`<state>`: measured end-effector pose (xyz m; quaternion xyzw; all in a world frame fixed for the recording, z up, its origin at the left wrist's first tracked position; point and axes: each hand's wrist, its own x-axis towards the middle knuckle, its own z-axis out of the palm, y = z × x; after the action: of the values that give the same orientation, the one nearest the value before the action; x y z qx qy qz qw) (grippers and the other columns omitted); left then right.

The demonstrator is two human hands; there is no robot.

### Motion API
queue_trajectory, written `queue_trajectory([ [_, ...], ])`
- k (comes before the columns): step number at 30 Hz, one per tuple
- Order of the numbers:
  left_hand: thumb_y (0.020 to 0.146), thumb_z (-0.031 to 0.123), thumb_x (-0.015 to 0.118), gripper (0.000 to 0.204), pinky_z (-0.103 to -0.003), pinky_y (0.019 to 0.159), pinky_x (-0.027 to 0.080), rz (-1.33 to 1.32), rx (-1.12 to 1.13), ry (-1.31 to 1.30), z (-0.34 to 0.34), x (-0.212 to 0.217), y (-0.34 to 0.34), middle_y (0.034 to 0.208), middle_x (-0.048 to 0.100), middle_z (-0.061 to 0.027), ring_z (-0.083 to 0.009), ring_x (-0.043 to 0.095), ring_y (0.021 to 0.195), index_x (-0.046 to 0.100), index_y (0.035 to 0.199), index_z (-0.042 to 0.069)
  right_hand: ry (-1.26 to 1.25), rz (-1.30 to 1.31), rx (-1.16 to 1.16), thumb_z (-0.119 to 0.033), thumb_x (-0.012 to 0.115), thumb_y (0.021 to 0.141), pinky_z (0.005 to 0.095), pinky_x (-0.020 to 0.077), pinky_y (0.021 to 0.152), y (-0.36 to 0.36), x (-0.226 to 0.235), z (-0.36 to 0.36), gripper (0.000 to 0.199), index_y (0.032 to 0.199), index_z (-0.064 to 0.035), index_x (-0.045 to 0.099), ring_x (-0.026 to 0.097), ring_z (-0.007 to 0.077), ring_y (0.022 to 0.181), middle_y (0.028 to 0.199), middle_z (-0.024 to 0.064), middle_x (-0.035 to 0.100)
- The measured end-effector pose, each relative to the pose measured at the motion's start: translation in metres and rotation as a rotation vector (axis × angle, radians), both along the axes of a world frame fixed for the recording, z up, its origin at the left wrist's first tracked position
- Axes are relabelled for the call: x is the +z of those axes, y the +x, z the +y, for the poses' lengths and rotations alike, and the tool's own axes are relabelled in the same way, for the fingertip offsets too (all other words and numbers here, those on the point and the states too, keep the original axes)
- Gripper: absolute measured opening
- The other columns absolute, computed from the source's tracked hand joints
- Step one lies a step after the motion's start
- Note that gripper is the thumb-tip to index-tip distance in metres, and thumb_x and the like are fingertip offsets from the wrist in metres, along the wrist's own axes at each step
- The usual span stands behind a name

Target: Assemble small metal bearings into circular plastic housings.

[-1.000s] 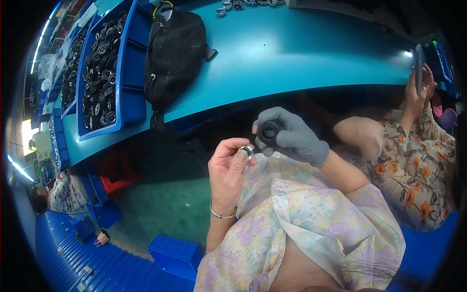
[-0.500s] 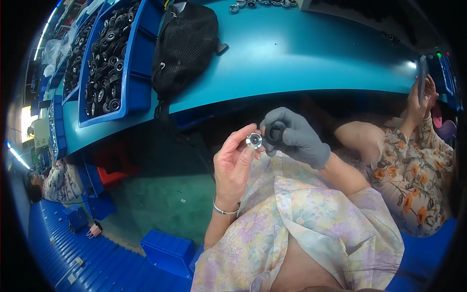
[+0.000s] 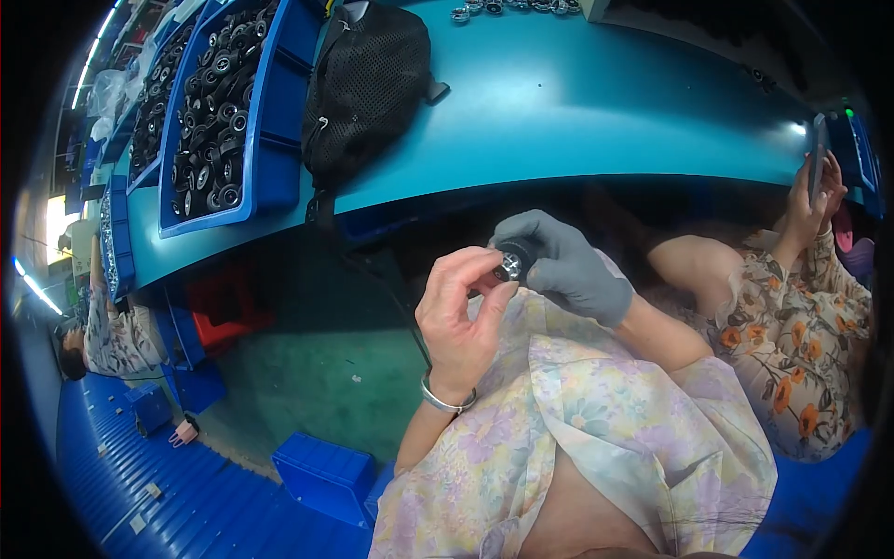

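My bare left hand [image 3: 463,307], with a bracelet at the wrist, pinches a small silver spoked wheel hub [image 3: 510,265] between thumb and fingertips. In a grey glove, my right hand [image 3: 573,273] grips a small black tyre [image 3: 519,250]. The hub sits against the tyre's opening, over my lap; how deep it is seated I cannot tell, as the fingers hide part of both.
A blue bin [image 3: 247,200] heaped with small black wheels stands on the teal table [image 3: 559,121], beside a black mesh bag [image 3: 368,88]. Several silver hubs [image 3: 494,7] lie at the far edge. At right, another person's hands [image 3: 808,196] hold a phone.
My left hand has brought the silver hub rightward to the tyre; before, they were side by side. The tyre has turned, and the hub's spoked face now shows.
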<state>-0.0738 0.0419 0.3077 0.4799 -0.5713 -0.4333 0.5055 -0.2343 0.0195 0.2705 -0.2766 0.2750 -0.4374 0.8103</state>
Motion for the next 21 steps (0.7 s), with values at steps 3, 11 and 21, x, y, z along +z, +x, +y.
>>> queue_trajectory([
  [3,0.070,-0.009,0.071,0.031,-0.025,0.060,0.051,-0.153,0.031,-0.105,-0.002,0.003,-0.003,0.099,0.061,-0.0116,-0.0148,0.062,0.072,0.065,0.099,0.000,0.003,0.030,0.001,-0.003,0.061,0.077,0.0239,0.0476,0.082,-0.001,0.002,0.002,0.043,0.119,-0.0010,0.051,0.053,0.0090,0.096,0.107,0.0048,0.055],
  [11,0.066,-0.011,0.074,0.034,-0.025,0.058,0.049,-0.285,0.028,-0.149,-0.001,0.001,-0.006,0.090,0.059,-0.0088,-0.0170,0.060,0.071,0.068,0.097,0.004,0.004,0.207,-0.002,-0.003,0.061,0.080,0.0245,0.0473,0.084,-0.003,0.016,0.004,0.041,0.120,-0.0001,0.054,0.054,0.0093,0.097,0.109,0.0051,0.057],
  [21,0.077,0.005,0.072,0.039,-0.025,0.070,0.046,0.052,-0.027,-0.016,0.000,-0.006,-0.004,0.106,0.050,-0.0109,-0.0139,0.053,0.082,0.055,0.112,-0.002,-0.102,0.319,-0.044,0.000,0.063,0.077,0.0256,0.0472,0.085,-0.004,0.024,0.006,0.043,0.119,-0.0010,0.054,0.054,0.0106,0.097,0.106,0.0052,0.055],
])
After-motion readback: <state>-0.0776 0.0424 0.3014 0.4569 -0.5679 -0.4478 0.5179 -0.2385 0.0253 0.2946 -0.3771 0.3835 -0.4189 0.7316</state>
